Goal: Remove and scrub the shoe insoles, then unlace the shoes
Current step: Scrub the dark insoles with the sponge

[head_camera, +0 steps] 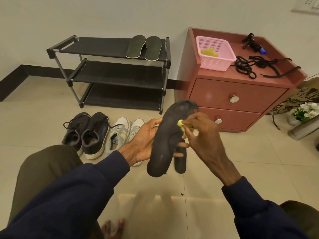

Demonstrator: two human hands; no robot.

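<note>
Beyond the sleeve (69, 195), the insole (165, 135) is clasped in the left grip (145, 140), a cloth (181, 124) pinched in the right grip (203, 133); under hard scrubbing the insole may be knocked loose.

Black worn insole (164, 144) held toe-up in midair, a yellow cloth (180, 124) against it.

Cream wall (86, 14), beige tiled floor (43, 121), black shoe rack (103, 47), red two-drawer cabinet (215, 94)

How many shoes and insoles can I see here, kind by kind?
Dark shoes: 2
White shoes: 2
Insoles on the rack: 2
Black insoles in front: 2
Total: 8
</note>
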